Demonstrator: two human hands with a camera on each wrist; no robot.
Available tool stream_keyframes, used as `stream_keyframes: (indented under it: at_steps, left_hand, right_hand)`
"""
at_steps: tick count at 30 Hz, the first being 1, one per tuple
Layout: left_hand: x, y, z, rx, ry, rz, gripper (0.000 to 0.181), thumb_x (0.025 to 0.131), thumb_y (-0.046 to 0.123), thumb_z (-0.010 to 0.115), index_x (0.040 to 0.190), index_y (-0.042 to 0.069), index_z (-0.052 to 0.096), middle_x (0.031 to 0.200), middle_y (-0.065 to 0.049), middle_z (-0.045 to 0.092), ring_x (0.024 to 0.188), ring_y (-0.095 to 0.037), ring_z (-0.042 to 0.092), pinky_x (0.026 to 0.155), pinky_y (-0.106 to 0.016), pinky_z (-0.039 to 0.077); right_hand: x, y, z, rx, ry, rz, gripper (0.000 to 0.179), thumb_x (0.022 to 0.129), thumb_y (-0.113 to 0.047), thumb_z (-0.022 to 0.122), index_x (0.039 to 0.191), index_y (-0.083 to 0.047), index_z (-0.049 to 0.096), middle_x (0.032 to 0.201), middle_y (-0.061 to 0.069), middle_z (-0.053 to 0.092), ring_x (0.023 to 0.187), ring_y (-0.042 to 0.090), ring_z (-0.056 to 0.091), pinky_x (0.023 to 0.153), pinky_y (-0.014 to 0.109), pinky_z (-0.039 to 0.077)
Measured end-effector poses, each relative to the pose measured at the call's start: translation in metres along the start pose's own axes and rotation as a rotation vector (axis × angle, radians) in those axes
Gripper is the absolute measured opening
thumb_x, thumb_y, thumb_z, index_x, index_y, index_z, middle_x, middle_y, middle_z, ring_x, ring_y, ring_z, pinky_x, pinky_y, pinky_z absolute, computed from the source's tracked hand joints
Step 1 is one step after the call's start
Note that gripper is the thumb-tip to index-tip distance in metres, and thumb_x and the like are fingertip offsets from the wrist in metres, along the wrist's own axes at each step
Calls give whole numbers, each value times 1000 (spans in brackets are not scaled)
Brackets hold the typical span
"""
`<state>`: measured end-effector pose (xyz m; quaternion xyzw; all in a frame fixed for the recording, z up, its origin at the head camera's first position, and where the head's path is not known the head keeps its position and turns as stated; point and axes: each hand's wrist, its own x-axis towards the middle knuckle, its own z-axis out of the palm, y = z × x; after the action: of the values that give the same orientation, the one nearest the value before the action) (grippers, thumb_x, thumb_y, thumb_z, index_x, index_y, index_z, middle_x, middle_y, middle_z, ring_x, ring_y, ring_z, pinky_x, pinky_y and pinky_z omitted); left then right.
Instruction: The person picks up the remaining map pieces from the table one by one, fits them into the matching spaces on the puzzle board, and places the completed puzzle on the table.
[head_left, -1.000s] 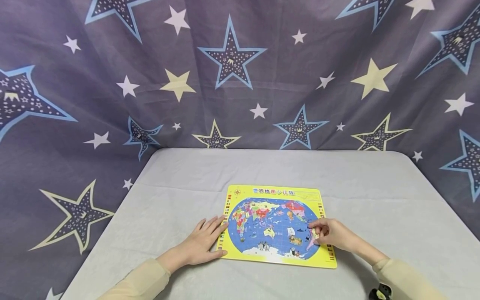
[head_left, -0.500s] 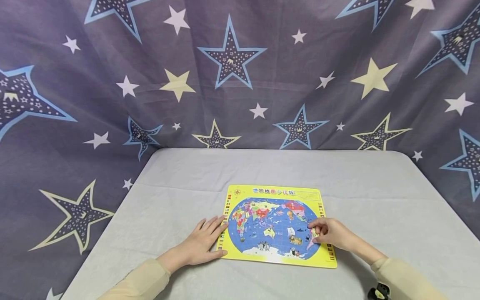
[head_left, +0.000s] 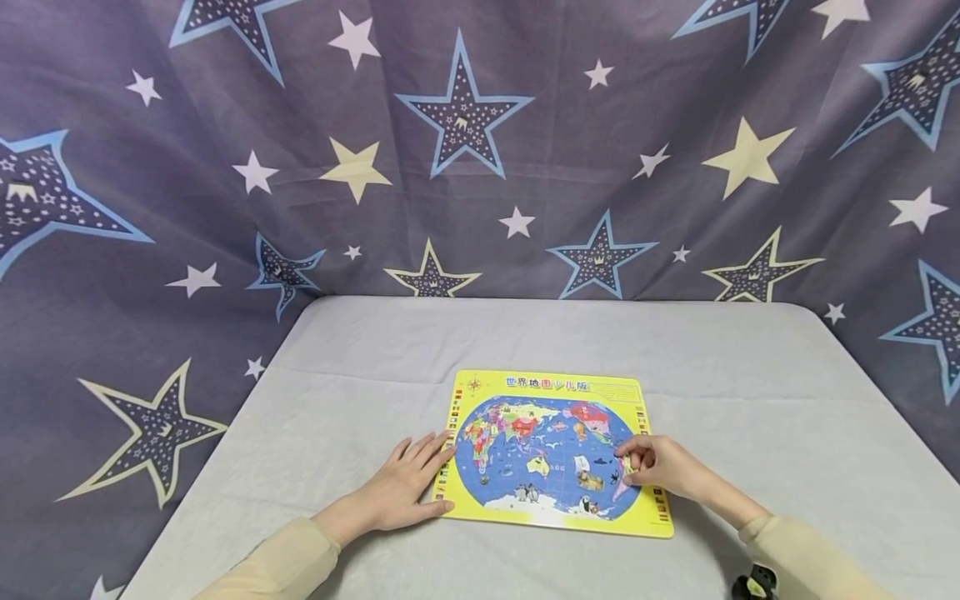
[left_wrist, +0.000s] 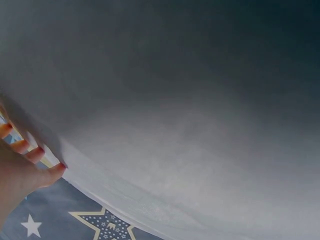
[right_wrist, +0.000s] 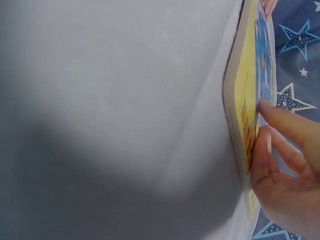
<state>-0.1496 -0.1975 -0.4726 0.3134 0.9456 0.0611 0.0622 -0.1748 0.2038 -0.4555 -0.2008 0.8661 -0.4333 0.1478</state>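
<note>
A yellow-bordered world map puzzle board (head_left: 555, 523), with a blue map and Chinese title, lies flat on the table. My left hand (head_left: 408, 483) rests beside its left edge, fingers spread and straight, with fingertips and thumb on the yellow border. In the left wrist view those fingers (left_wrist: 35, 154) lie along the board's edge. At the map's right side, my right hand (head_left: 660, 467) has curled index finger and thumb around a pink and yellow South America puzzle piece (head_left: 622, 489), partly hidden by the fingers. The right wrist view shows its fingertips (right_wrist: 265, 107) down at the board surface.
The table (head_left: 375, 350) has a light grey cloth cover. Behind it hangs a dark grey-purple curtain (head_left: 540, 175) printed with stars. A small black object (head_left: 753, 583) shows by the right sleeve at the bottom edge.
My right thumb has shifted slightly upward along the puzzle piece, and the right forearm has edged a little left. The left hand and the board stay in place.
</note>
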Motion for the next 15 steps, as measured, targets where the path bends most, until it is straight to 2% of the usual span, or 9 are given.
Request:
stream_keyframes:
  at_steps: [8, 15]
  left_hand:
    - [-1, 0, -1, -7, 9, 18, 77, 84, 64, 31, 140, 13, 25, 146, -5, 18, 132, -26, 18, 101, -51, 17]
    - [1, -2, -5, -35, 3, 20, 77, 82, 64, 36, 139, 12, 28, 146, -6, 19, 131, -27, 20, 102, -50, 17]
  right_hand:
    - [-2, 3, -4, 37, -9, -16, 32, 72, -4, 69, 101, 8, 60, 73, 4, 53, 62, 8, 47, 54, 19, 42]
    - [-7, 4, -13, 57, 30, -14, 27, 76, 0, 63, 102, 9, 59, 78, 10, 57, 65, 10, 53, 57, 22, 47]
